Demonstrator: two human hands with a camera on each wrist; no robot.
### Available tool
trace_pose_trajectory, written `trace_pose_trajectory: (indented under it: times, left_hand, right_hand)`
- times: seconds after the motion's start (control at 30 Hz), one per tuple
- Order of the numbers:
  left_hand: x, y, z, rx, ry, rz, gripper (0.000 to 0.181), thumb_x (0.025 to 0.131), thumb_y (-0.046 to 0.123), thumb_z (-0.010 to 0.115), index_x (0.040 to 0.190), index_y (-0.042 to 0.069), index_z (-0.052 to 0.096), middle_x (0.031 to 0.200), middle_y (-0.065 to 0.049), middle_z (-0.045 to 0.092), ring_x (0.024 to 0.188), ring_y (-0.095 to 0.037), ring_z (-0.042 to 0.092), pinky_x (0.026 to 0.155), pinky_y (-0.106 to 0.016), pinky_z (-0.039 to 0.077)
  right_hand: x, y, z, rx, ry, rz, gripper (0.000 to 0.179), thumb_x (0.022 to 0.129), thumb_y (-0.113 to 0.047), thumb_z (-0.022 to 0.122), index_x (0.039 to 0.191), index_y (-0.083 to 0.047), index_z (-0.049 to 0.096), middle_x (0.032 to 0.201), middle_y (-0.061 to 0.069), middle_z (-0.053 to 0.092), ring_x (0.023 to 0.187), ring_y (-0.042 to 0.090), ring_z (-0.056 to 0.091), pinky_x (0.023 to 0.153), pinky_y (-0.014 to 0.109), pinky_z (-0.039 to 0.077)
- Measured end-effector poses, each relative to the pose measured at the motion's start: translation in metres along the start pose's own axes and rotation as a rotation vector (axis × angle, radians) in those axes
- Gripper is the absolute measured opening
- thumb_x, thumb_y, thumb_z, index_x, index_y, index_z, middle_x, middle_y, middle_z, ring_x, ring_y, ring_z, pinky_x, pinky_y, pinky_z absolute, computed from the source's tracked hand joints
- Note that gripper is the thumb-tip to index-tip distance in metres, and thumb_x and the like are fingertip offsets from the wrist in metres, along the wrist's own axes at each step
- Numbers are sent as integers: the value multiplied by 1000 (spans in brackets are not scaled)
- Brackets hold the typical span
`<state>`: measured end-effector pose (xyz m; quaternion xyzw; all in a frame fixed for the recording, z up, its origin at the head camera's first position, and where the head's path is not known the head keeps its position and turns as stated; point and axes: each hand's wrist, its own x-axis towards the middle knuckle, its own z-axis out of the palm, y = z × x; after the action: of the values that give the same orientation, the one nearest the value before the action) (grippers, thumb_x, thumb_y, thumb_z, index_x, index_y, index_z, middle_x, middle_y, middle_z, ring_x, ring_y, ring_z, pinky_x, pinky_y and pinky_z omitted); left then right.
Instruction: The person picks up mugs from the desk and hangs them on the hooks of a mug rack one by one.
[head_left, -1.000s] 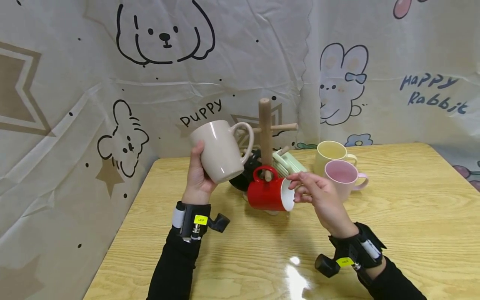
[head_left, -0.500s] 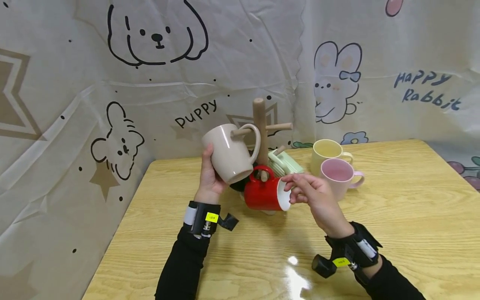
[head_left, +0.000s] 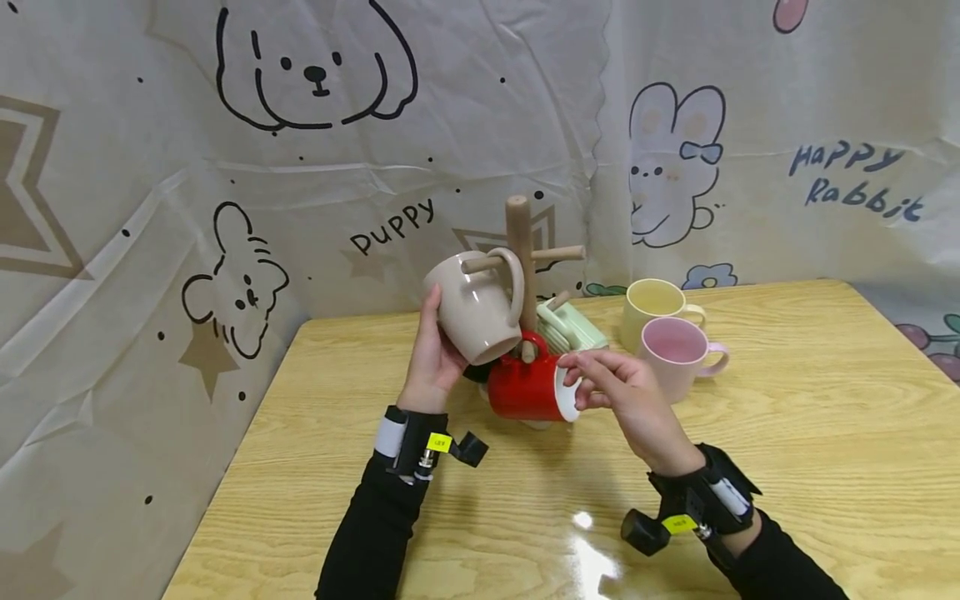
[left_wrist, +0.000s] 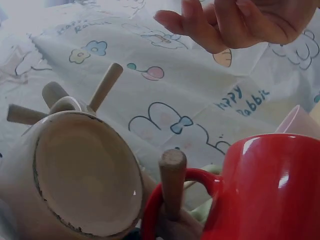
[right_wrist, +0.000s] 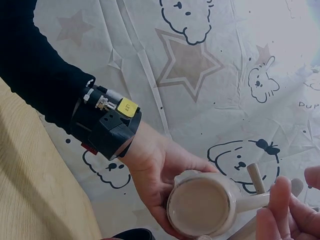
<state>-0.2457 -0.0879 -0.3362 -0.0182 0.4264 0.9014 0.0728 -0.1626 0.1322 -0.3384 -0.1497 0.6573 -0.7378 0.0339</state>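
Note:
My left hand (head_left: 435,362) holds a beige mug (head_left: 476,312) by its body, tilted, handle toward the post of a wooden mug rack (head_left: 518,225). An upper peg (head_left: 480,265) overlaps the mug and its handle in the head view; whether it passes through the handle I cannot tell. The left wrist view faces the mug's base (left_wrist: 90,175). Below, a red mug (head_left: 525,393) hangs by its handle on a lower peg (left_wrist: 172,182). My right hand (head_left: 633,396) hovers beside the red mug's mouth, fingers loosely bent, holding nothing.
A pale green mug (head_left: 576,325) hangs on the rack's far right side. A black mug (head_left: 477,372) is mostly hidden behind the beige one. Yellow (head_left: 637,312) and pink (head_left: 675,367) mugs stand on the wooden table (head_left: 810,417) at right. A printed cloth (head_left: 465,100) hangs behind.
My left hand has carried the beige mug rightward and slightly down, bringing its handle up to the rack's upper peg. My right hand has barely moved.

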Motion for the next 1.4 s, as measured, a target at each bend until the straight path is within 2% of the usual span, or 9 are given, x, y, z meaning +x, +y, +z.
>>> trace_pose_trajectory:
  times: [0.13, 0.27, 0.37, 0.63, 0.8, 0.93, 1.07, 1.27, 1.4]
  left_hand:
    - [-3, 2, -1, 75, 45, -2, 62, 89, 52, 41, 140, 18, 27, 130, -8, 38, 118, -23, 39, 96, -39, 34]
    - [-6, 3, -3, 161, 113, 7, 60, 90, 49, 43, 136, 12, 33, 124, -11, 43, 109, -22, 45, 87, -34, 40]
    - [-9, 5, -4, 208, 142, 18, 55, 91, 46, 44, 133, 10, 38, 120, -11, 46, 102, -21, 48, 84, -33, 43]
    - [-18, 12, -7, 295, 112, 53, 50, 92, 43, 49, 129, 8, 46, 117, -6, 48, 103, -21, 47, 86, -35, 46]
    - [-24, 20, -10, 343, 97, 58, 51, 92, 39, 51, 128, 3, 46, 123, -8, 47, 112, -25, 47, 97, -41, 44]
    - [-30, 28, -19, 391, 129, 73, 52, 93, 33, 51, 132, 0, 42, 134, -12, 42, 122, -28, 44, 103, -44, 39]
    - [-39, 38, -30, 442, 171, 100, 56, 93, 31, 52, 137, 1, 36, 139, -12, 37, 127, -26, 41, 103, -41, 40]
    - [-54, 51, -45, 475, 229, 135, 51, 94, 30, 50, 136, 3, 36, 128, -2, 43, 126, -23, 43, 99, -34, 43]
    - [-59, 56, -48, 492, 231, 149, 50, 94, 29, 51, 135, 3, 37, 125, 1, 44, 127, -24, 43, 95, -30, 45]
  right_hand:
    - [0, -1, 1, -29, -3, 13, 18, 95, -21, 50, 99, -11, 65, 84, -3, 61, 66, 8, 55, 66, 21, 53]
    - [1, -1, 2, -61, -2, 14, 25, 95, -20, 51, 104, 1, 62, 83, -3, 61, 66, 9, 55, 66, 21, 53]
    - [1, 0, 1, -73, -4, 16, 28, 94, -20, 52, 106, 5, 60, 83, -3, 60, 66, 9, 55, 66, 22, 53]
    - [2, 2, -1, -88, -1, 41, 22, 94, -23, 52, 104, -7, 64, 84, -3, 60, 67, 9, 55, 67, 22, 53]
    - [3, 2, -3, -91, 4, 54, 25, 94, -24, 52, 105, -4, 63, 84, -3, 61, 67, 9, 55, 69, 22, 53]
    - [3, 0, -5, -79, 4, 40, 23, 94, -23, 52, 103, -6, 64, 84, -4, 61, 68, 8, 55, 69, 22, 53]
    - [4, -2, -9, -32, 24, 21, 15, 95, -19, 51, 94, -21, 66, 83, -7, 62, 67, 6, 56, 69, 20, 52]
    - [5, -6, -15, 15, 51, -1, 18, 95, -18, 51, 91, -26, 67, 81, -9, 64, 65, 4, 56, 67, 19, 52]
    - [5, -7, -18, 21, 58, 11, 16, 94, -20, 52, 91, -25, 67, 80, -8, 64, 65, 5, 57, 67, 19, 53]
